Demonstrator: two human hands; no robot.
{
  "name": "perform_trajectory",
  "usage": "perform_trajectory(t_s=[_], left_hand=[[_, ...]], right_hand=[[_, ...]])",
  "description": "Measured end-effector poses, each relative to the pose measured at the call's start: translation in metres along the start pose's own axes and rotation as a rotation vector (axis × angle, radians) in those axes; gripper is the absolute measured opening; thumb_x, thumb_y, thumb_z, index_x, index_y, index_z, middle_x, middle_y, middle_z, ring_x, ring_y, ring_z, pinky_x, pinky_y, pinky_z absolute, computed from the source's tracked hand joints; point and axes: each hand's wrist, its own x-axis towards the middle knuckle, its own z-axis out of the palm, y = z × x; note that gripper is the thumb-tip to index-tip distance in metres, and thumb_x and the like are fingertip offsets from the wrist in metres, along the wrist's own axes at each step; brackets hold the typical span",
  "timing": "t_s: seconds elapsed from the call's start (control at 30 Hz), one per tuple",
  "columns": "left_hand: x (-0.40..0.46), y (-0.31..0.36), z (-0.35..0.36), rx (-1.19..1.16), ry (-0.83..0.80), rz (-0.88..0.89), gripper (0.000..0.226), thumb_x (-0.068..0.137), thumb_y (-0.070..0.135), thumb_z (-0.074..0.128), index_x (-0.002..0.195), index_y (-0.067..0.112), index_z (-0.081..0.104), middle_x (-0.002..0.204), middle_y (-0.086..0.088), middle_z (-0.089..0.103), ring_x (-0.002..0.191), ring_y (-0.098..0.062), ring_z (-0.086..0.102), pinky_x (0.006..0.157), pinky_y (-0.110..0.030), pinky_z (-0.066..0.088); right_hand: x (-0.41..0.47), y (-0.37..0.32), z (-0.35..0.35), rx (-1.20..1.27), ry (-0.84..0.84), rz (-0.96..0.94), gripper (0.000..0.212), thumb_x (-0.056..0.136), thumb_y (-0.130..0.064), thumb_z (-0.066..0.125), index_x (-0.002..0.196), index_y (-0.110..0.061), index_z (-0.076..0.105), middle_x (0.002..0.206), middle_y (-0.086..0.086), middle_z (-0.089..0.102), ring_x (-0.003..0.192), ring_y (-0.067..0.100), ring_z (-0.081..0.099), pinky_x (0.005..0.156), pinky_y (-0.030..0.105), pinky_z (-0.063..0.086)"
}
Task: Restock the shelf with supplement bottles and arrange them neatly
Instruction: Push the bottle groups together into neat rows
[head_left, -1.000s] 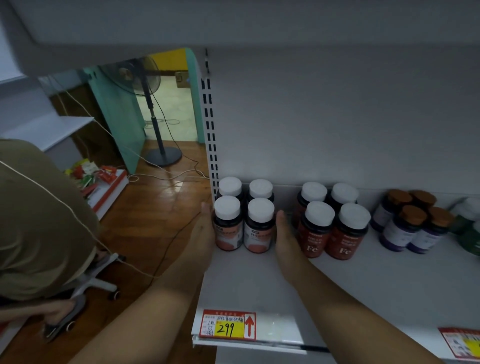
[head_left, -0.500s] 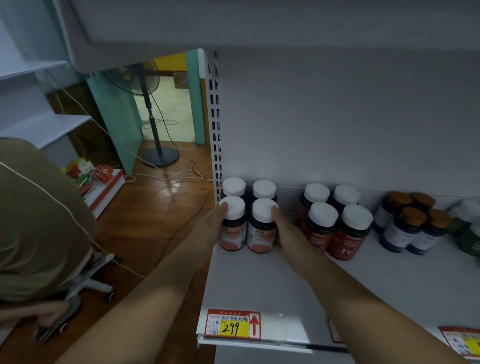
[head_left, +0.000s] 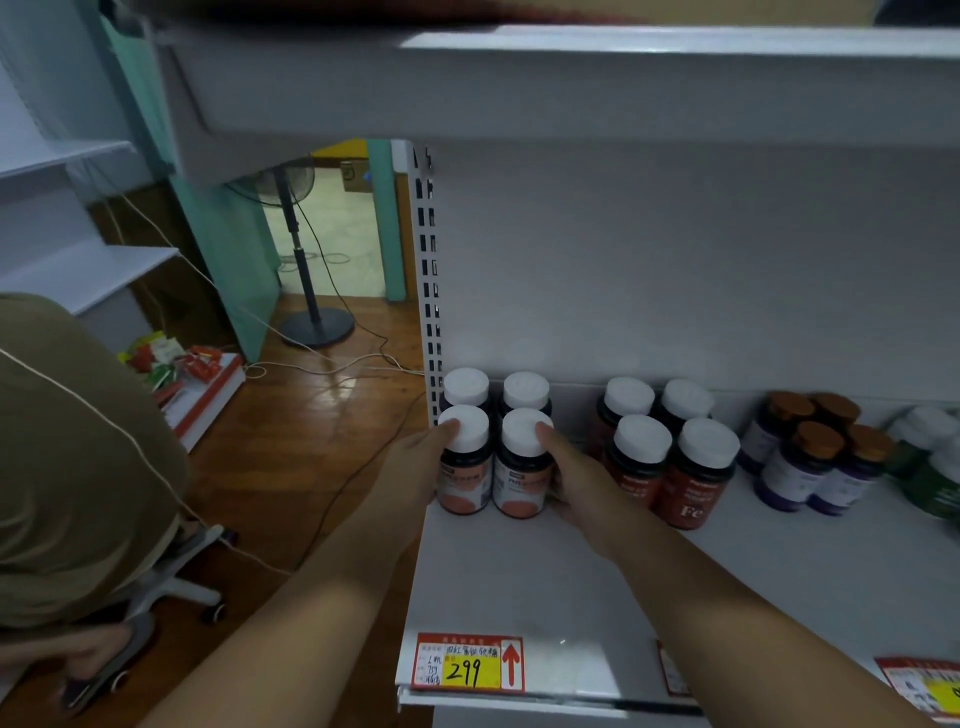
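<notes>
White screw caps top the four dark supplement bottles with orange-pink labels, standing two by two at the far left end of the white metal shelf, hard against the perforated upright. My left hand cups the front-left bottle, thumb on the edge of its cap and fingers curled round its outer side. My right hand grips the front-right bottle likewise, thumb on the cap. The two front bottles touch each other and sit just before the rear pair.

Risks noted: my left hand and its bottle stand at the open end of the shelf; any sideways drift in squaring the pair could carry that bottle off the edge to the wooden floor. Pushing the front pair back too firmly could tip the rear bottles against the back panel. My right wrist lies near the four red-labelled bottles with white caps; a careless withdrawal could knock the nearest.

Legible marks: the red and yellow price tag on the shelf lip reads "299" beside a red upward arrow; its handwritten characters I cannot read. One red-labelled bottle shows "Fe". Print on the held bottles is too blurred to read.
</notes>
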Motion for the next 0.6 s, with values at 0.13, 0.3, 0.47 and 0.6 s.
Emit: perform_trajectory(t_s=[0.13, 0.3, 0.47, 0.6], left_hand=[[0.001, 0.021, 0.001, -0.074, -0.072, -0.024, 0.031, 0.097, 0.018, 0.044, 0.125, 0.013, 0.056, 0.117, -0.005, 0.061, 0.128, -0.031, 0.045, 0.112, -0.047, 0.031], [0.005, 0.022, 0.001, -0.134, -0.077, -0.066, 0.046, 0.099, 0.035, 0.030, 0.133, 0.008, 0.046, 0.129, -0.005, 0.053, 0.123, -0.023, 0.047, 0.108, -0.040, 0.035], [0.005, 0.003, 0.001, -0.060, -0.027, 0.003, 0.045, 0.102, 0.016, 0.021, 0.139, -0.009, 0.027, 0.148, -0.026, 0.029, 0.138, -0.036, 0.030, 0.110, -0.033, 0.029], [0.017, -0.012, 0.007, 0.089, 0.035, 0.066, 0.040, 0.103, 0.012, 0.016, 0.136, -0.004, 0.031, 0.143, -0.032, 0.032, 0.131, -0.040, 0.036, 0.102, -0.042, 0.036]], right_hand=[[0.000, 0.007, -0.003, 0.054, -0.058, -0.104, 0.092, 0.057, -0.086, 0.053, 0.134, -0.036, 0.047, 0.144, -0.012, 0.044, 0.133, 0.009, 0.039, 0.117, 0.041, 0.022], [0.016, -0.007, -0.001, 0.167, 0.034, -0.105, 0.059, 0.072, -0.075, 0.045, 0.116, -0.038, 0.061, 0.134, -0.016, 0.053, 0.127, 0.008, 0.045, 0.114, 0.039, 0.027], [0.024, 0.004, 0.006, 0.188, 0.062, -0.122, 0.071, 0.066, -0.084, 0.047, 0.118, -0.038, 0.060, 0.125, -0.010, 0.062, 0.117, 0.013, 0.057, 0.106, 0.044, 0.040], [0.027, 0.009, 0.014, 0.247, 0.042, -0.110, 0.049, 0.091, -0.061, 0.031, 0.113, -0.031, 0.063, 0.119, -0.002, 0.066, 0.114, 0.019, 0.060, 0.106, 0.047, 0.041]])
